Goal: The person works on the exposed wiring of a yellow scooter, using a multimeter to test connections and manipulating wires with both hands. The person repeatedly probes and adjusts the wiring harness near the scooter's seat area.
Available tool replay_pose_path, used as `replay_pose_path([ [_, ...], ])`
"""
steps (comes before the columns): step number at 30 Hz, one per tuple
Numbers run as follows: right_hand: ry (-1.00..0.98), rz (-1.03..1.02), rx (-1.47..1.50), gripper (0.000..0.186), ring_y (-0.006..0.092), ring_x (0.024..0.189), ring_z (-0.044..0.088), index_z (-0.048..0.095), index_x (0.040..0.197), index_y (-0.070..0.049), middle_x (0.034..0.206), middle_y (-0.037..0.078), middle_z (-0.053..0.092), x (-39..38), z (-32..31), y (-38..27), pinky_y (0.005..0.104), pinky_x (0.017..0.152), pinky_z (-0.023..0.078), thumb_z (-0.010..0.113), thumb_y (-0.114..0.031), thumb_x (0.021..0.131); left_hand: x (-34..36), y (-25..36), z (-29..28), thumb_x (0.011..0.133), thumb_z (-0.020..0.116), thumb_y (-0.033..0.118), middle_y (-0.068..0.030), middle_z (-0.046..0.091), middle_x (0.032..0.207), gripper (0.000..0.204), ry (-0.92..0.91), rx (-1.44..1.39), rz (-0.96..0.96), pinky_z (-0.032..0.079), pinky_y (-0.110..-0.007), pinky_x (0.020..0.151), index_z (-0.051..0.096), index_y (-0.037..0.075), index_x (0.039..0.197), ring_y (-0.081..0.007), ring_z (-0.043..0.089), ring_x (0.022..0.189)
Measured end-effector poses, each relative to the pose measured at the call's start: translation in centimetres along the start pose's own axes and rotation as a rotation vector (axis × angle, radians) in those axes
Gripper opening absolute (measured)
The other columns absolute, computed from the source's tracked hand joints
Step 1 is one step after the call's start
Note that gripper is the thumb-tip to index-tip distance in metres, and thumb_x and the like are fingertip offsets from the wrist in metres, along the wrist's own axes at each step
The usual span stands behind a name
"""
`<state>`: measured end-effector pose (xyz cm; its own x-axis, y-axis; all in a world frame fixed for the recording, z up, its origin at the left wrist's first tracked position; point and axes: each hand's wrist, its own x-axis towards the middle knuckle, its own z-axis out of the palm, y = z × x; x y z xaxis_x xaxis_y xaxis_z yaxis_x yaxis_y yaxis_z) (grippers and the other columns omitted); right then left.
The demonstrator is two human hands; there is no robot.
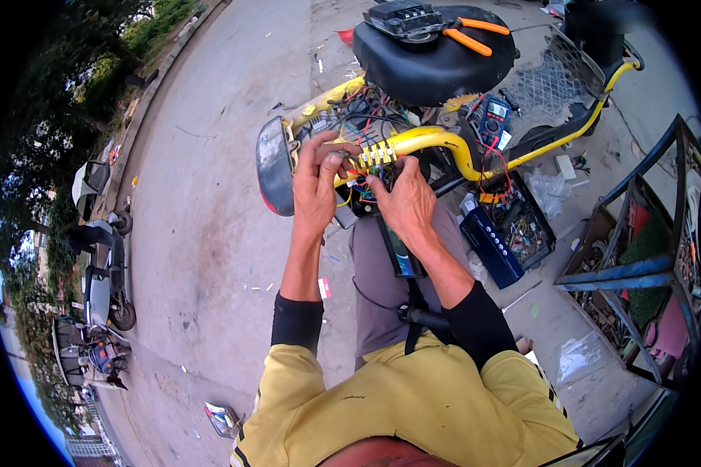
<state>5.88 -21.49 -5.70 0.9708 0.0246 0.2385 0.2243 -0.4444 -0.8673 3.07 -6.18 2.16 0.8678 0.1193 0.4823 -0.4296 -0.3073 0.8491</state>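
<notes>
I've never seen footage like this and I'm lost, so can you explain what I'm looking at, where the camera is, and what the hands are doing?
There is one picture, taken by a wide fisheye camera on a person's head, looking down; that is why straight edges bend. The two bare arms from below are that person's own. The left hand and right hand both work at a tangle of coloured wires inside an opened yellow electric scooter frame lying on grey pavement. Whether either hand grips anything is unclear. Orange-handled pliers rest on the black scooter seat. A blue multimeter and an open box of small parts lie to the right.
</notes>
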Motion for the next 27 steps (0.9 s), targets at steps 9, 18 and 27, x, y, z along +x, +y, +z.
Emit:
replay_pose_path([
  [9, 0.005, -0.013, -0.088, 0.071, 0.0382, 0.11, 0.07, 0.054, 0.13, 0.0, 0.12, 0.021, 0.071, 0.5, -0.5, -0.1, 0.0513, 0.088, 0.052, 0.088, -0.042, 0.084, 0.7, -0.5, 0.9, 0.11, 0.064, 0.017, -0.0091, 0.071, 0.098, 0.031, 0.117, -0.125, -0.164, 0.05, -0.025, 0.064, 0.059, -0.002, 0.134, -0.0105, 0.063, 0.074],
  [18, 0.07, -0.218, -0.175, 0.059, 0.0338, 0.106, 0.069, 0.064, 0.125, -0.003, 0.111, 0.014, 0.067, 2.0, -0.6, -0.1, 0.0504, 0.084, 0.051, 0.086, -0.039, 0.084, 0.7, 1.4, 1.3, 0.104, 0.06, -0.002, -0.0159, 0.075, 0.107, 0.035, 0.004, 0.583, 0.06, 0.059, -0.036, 0.078, 0.063, 0.002, 0.138, -0.0227, 0.076, 0.09],
  [27, 0.101, -0.243, -0.25, 0.053, 0.0318, 0.102, 0.07, 0.069, 0.119, -0.002, 0.107, 0.013, 0.067, 2.0, -0.4, -0.3, 0.0489, 0.082, 0.052, 0.088, -0.033, 0.08, 1.3, 1.8, -0.9, 0.104, 0.051, -0.008, -0.0136, 0.072, 0.112, 0.03, -0.303, 0.502, 0.138, 0.061, -0.036, 0.084, 0.065, 0.002, 0.129, -0.0245, 0.074, 0.095],
])
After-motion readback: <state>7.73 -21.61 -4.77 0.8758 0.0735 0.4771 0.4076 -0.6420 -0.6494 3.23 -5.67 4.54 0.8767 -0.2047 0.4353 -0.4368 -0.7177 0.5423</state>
